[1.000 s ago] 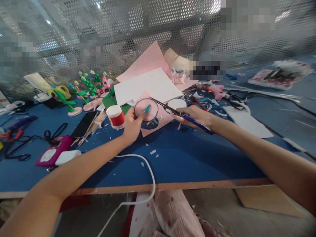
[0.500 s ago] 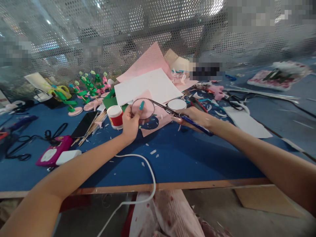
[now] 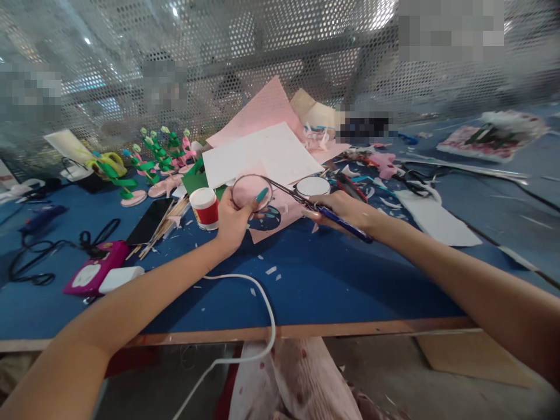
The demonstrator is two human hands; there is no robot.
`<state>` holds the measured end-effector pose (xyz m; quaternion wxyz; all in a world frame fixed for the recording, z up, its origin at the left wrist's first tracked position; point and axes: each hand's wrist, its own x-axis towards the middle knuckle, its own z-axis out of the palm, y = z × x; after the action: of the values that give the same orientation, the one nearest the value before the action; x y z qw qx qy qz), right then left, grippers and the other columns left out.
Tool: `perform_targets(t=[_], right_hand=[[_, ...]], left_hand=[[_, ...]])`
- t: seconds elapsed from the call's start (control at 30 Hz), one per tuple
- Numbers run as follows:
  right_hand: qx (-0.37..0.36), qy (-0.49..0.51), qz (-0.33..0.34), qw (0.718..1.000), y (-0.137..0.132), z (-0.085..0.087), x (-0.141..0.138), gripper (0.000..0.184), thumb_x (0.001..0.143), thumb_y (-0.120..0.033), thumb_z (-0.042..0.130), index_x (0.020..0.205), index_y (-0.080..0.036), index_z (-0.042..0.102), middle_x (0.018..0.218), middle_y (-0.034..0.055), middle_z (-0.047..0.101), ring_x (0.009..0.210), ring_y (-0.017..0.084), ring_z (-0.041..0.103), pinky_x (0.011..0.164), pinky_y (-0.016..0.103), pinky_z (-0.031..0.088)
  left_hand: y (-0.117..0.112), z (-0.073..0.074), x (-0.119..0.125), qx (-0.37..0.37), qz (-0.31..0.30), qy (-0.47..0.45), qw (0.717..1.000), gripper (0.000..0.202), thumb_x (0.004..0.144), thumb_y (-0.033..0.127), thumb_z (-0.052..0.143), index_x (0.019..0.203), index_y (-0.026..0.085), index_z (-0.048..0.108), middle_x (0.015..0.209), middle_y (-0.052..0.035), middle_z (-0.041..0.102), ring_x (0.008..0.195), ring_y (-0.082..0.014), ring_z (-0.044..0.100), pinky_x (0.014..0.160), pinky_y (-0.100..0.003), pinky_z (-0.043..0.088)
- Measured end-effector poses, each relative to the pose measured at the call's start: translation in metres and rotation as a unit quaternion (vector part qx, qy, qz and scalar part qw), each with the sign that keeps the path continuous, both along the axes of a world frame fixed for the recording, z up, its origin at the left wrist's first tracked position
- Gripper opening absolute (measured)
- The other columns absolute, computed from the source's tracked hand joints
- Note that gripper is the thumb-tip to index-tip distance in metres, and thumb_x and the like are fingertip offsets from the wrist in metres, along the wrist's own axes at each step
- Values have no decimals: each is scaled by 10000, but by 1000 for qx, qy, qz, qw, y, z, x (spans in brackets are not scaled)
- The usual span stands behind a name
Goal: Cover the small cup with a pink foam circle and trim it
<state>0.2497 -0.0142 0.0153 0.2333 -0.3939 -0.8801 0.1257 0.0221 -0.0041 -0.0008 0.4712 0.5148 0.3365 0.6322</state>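
Observation:
A thin pink disc (image 3: 248,189) with a dark rim, which could be wire or a drawn edge, is pinched in my left hand (image 3: 234,219). Its thumb lies across the face and the fingers are behind. My right hand (image 3: 339,210) grips a slim tool with a blue handle (image 3: 347,224); I cannot tell its exact kind. The tool's long dark front part (image 3: 286,188) reaches to the disc's upper right edge. A white disc with a dark rim (image 3: 313,186) lies just beyond my right hand. Under the pink disc is pink sheet material (image 3: 284,221) with a rounded opening.
White paper (image 3: 258,154) and a larger pink sheet (image 3: 262,114) lie behind. A red-and-white tub (image 3: 204,209), thin sticks (image 3: 160,227) and green-and-pink stemmed pieces (image 3: 161,151) stand left. A purple power block (image 3: 98,268) and white cable (image 3: 266,300) are nearer. Perforated metal (image 3: 245,52) rises behind.
My left thumb has swung to the right across the pink disc, and fingers now show below it. The blue handle has shifted slightly left with my right hand.

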Motion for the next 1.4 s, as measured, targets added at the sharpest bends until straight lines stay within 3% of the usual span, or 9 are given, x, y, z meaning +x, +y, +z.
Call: perform_targets(t=[0.27, 0.53, 0.83, 1.4], right_hand=[[26, -17, -5, 1000, -3, 2, 0, 458, 844, -611, 357, 701, -186, 452, 600, 28, 492, 563, 132, 450, 541, 249, 297], [5, 21, 8, 1000, -3, 1, 0, 461, 843, -596, 405, 657, -178, 465, 576, 9, 477, 535, 102, 413, 526, 241, 298], [22, 16, 14, 1000, 2, -2, 1, 483, 831, -615, 385, 665, -173, 490, 559, 4, 471, 519, 98, 392, 511, 240, 294], [9, -2, 21, 1000, -3, 3, 3, 399, 855, -556, 406, 756, -177, 480, 571, 10, 506, 510, 111, 431, 528, 241, 293]], left_hand=[[-6, 4, 2, 1, 2, 19, 1000, 478, 566, 317, 798, 899, 189, 480, 737, -3, 664, 464, -132, 629, 427, -243, 542], [-2, -1, 1, 15, -15, 5, 1000, 445, 595, 356, 775, 875, 190, 472, 790, -27, 673, 562, -179, 679, 449, -258, 555], [-2, 0, 1, 9, -9, -7, 1000, 432, 580, 333, 789, 850, 188, 485, 705, 20, 659, 449, -103, 617, 393, -192, 508], [-5, 1, 2, 15, -24, 20, 999, 432, 596, 339, 781, 841, 189, 459, 690, 20, 632, 432, -103, 599, 366, -195, 469]])
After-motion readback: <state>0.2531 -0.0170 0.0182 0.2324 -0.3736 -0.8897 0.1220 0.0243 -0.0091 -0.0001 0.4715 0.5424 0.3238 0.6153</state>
